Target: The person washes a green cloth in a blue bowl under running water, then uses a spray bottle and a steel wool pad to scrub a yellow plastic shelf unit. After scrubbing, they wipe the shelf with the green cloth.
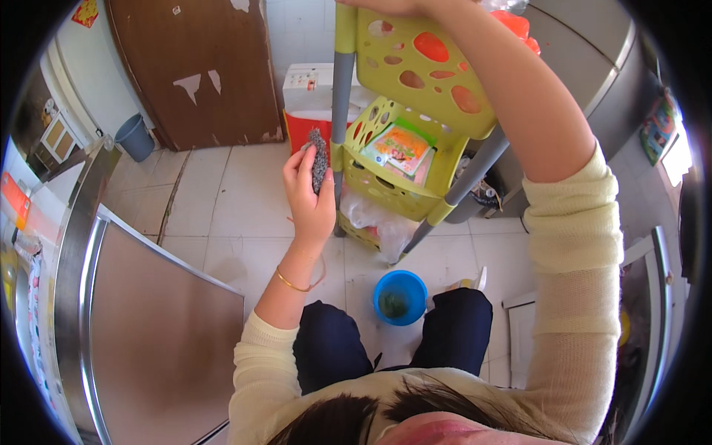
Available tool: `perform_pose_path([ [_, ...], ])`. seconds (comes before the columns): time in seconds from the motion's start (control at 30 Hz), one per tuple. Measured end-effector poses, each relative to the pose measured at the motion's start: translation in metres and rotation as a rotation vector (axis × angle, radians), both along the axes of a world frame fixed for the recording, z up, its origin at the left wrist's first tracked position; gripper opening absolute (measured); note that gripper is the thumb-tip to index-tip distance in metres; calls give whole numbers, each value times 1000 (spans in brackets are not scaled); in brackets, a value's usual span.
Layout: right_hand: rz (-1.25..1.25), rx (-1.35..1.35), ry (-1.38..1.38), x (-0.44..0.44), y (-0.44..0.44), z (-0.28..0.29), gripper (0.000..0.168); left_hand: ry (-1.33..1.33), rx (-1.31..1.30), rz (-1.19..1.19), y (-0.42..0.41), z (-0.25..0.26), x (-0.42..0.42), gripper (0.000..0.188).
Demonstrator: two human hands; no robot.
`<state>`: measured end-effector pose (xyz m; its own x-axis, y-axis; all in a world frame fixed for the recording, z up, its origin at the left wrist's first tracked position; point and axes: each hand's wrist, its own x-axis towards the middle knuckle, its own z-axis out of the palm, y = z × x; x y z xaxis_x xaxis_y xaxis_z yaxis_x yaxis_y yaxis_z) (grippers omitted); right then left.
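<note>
My left hand (307,192) holds a grey metal scouring pad (319,161) between thumb and fingers, beside the grey upright tube (343,94) of a green plastic shelf rack. My right hand (392,5) lies at the rack's top edge, partly cut off by the picture's rim; its fingers are not fully seen. Below the top, a green shelf basket (389,186) with cut-out holes holds a colourful printed packet (401,147). Clear plastic bags (378,217) sit on the lowest tier. On the floor between my knees stands a blue bucket (400,297) with something dark green inside.
Behind the rack's left side is a white box (311,83) above a red one. A brown door (194,67) and a grey bin (135,137) stand at the back left. A counter with a brown cabinet panel (161,328) runs along my left; a grey cabinet or appliance (573,33) is at the right.
</note>
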<state>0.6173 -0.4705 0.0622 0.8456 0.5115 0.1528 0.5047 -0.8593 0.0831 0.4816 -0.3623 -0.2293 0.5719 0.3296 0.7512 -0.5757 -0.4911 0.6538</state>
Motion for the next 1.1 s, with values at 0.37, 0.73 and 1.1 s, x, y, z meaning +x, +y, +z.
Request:
perform_pose_path([
  [0.37,318,-43,-808,-70,-17,-77,51,-64,-31,62,20,23,21,38],
  [0.73,183,816,-1067,-92,-149,-149,57,-493,499,490,11,153,147,38],
  [1.1,163,1101,-791,-69,-151,-181,62,-418,660,536,7,165,137,40],
])
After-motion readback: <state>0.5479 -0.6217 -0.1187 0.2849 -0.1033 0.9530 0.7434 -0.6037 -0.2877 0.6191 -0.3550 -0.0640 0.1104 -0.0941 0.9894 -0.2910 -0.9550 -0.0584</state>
